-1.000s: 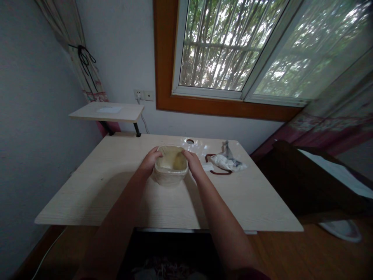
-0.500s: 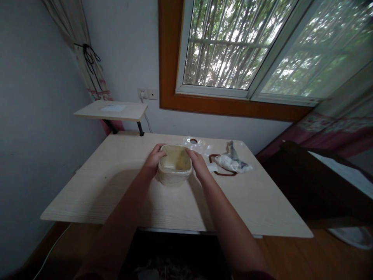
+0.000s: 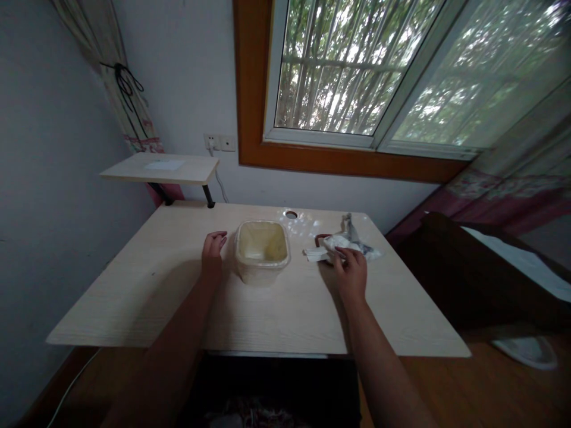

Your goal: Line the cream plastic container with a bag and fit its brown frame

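A squarish, pale bin [image 3: 261,270] with a clear plastic liner over its rim stands upright on the light wooden table. My left hand [image 3: 213,252] is just left of it, apart from the wall, fingers loosely bent and nothing in them. To the right lie a crumpled clear-and-white plastic bag [image 3: 345,239] and a reddish-brown ring-shaped frame [image 3: 318,239], mostly covered by the bag and my hand. Over these reaches my right hand [image 3: 352,273], thumb and fingers a little apart; I cannot tell whether the fingertips touch them. A white strip [image 3: 314,254] sticks out leftward.
A small raised shelf [image 3: 160,167] with a paper on it stands at the table's back left. Near the back edge is a round cable hole [image 3: 291,214]. Beyond the right side is a dark piece of furniture [image 3: 482,267]. Wall and window are behind.
Both my hands have let go of the bin's rim. The left has drawn away to the left, and the right has moved right to the bag and frame. The view has shifted slightly.
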The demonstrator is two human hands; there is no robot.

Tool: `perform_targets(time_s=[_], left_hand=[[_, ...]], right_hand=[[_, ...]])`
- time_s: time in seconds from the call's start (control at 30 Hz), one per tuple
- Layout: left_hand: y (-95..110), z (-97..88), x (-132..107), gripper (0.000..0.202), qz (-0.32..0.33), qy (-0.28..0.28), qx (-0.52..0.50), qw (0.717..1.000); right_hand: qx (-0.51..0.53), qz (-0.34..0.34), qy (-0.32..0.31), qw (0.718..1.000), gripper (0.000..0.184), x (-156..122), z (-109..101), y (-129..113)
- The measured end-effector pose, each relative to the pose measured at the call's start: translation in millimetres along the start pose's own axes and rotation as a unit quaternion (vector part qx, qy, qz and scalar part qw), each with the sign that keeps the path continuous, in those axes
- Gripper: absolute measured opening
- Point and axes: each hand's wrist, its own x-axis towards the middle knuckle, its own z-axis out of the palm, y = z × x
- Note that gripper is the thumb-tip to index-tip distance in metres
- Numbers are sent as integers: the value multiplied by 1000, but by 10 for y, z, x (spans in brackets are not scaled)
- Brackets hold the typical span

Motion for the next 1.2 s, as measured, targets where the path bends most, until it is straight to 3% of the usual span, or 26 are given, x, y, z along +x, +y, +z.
perform_targets(time_s=[0.1, 0.2, 0.37, 0.63, 0.93, 1.2], left_hand=[[-209, -92, -18, 24, -10, 48, 5, 999], [-298, -118, -31, 22, -23, 51, 39, 998], [-296, -94, -51, 17, 10, 36, 131, 991], [-356, -90, -43, 14, 37, 16, 162, 986], [-317, -74, -62, 6, 80, -20, 204, 976], [-251, -73, -83, 7, 77, -24, 208, 975]], right_hand=[[-38, 1, 19, 999, 29, 20, -43, 108], [-49, 6, 5, 999, 31, 26, 9, 96], [-74, 6, -45, 996, 38, -44, 133, 47], [-147, 3, -75, 986, 30, -148, 166, 75], [-148, -22, -110, 983, 23, -142, 160, 85], [-54, -10, -52, 997, 27, -130, 102, 15]])
